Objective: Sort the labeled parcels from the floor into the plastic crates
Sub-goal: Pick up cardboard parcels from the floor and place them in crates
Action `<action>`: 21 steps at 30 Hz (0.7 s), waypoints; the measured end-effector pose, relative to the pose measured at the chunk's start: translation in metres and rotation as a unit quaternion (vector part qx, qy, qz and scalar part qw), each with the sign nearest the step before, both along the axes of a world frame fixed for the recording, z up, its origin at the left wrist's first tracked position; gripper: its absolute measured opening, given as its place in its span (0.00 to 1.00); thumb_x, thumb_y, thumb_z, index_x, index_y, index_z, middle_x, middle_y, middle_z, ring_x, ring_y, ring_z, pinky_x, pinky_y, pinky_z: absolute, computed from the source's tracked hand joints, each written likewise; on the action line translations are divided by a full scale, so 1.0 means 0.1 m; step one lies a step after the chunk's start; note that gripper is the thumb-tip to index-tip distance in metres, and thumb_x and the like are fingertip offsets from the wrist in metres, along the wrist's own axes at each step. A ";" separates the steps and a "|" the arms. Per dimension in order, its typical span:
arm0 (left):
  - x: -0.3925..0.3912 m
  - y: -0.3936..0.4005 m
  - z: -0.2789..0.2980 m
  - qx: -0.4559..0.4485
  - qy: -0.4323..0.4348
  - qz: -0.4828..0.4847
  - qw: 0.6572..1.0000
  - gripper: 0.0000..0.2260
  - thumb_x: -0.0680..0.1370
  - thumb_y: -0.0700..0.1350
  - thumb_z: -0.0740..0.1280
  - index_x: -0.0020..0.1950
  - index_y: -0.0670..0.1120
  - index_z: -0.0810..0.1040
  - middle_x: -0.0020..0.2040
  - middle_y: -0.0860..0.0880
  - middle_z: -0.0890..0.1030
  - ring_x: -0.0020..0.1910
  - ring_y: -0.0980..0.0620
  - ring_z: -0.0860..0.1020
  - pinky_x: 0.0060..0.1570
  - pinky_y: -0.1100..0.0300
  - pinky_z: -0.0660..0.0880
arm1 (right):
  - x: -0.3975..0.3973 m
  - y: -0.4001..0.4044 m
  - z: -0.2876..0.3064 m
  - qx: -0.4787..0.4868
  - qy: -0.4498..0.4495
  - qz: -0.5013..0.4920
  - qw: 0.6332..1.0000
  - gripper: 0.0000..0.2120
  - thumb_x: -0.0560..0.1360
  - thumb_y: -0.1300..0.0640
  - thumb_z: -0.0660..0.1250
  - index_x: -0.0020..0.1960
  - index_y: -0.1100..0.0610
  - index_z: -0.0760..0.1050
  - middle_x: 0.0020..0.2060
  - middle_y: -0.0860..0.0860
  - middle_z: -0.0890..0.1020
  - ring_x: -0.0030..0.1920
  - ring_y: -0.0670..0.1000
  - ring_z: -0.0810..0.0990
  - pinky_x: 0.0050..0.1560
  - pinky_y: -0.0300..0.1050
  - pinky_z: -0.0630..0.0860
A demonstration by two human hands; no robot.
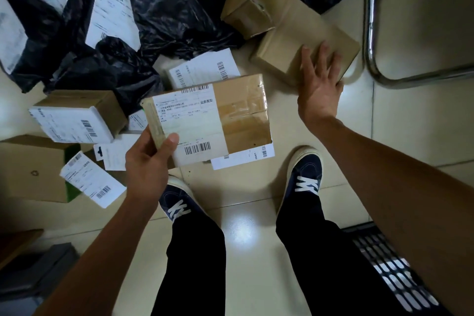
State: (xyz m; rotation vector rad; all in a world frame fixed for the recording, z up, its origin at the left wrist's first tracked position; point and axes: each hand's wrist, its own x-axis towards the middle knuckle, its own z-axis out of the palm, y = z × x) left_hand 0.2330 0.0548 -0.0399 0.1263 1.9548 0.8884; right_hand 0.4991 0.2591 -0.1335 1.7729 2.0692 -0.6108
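My left hand (147,164) grips a flat cardboard parcel (243,115) by its left edge, thumb on its white shipping label, and holds it above the floor. My right hand (320,82) is spread with straight fingers over the near end of a plain brown box (289,41) that lies on the tiles at the upper right; whether the fingers touch it is unclear. A black perforated plastic crate (392,267) shows at the lower right, partly behind my right arm.
Several labeled cardboard boxes (77,118) and black plastic mailer bags (159,7) lie piled on the tiled floor to the left and top. A chrome chair leg (370,33) curves at the upper right. My two feet in blue shoes (305,177) stand below the parcels.
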 end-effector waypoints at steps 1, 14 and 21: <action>0.00 0.00 0.01 -0.001 -0.001 0.000 1.000 0.16 0.81 0.41 0.70 0.69 0.46 0.80 0.59 0.54 0.86 0.61 0.52 0.83 0.63 0.51 0.79 | 0.01 0.01 0.02 0.002 0.003 0.002 1.000 0.48 0.76 0.69 0.68 0.82 0.44 0.43 0.83 0.52 0.43 0.81 0.64 0.42 0.70 0.76 0.63; -0.01 0.03 0.37 0.002 0.015 0.020 1.000 0.15 0.81 0.40 0.69 0.68 0.48 0.80 0.56 0.59 0.86 0.59 0.56 0.83 0.64 0.51 0.78 | 0.07 -0.02 0.39 0.112 0.152 -0.192 0.963 0.20 0.84 0.61 0.56 0.74 0.51 0.71 0.64 0.56 0.79 0.64 0.61 0.77 0.59 0.61 0.78; -0.03 -0.03 0.57 -0.005 0.034 0.025 0.999 0.13 0.81 0.41 0.70 0.63 0.53 0.82 0.55 0.60 0.86 0.59 0.56 0.83 0.66 0.48 0.77 | 0.18 -0.27 0.61 0.014 0.226 -0.440 0.869 0.14 0.84 0.59 0.61 0.63 0.54 0.82 0.54 0.55 0.84 0.53 0.53 0.80 0.58 0.36 0.72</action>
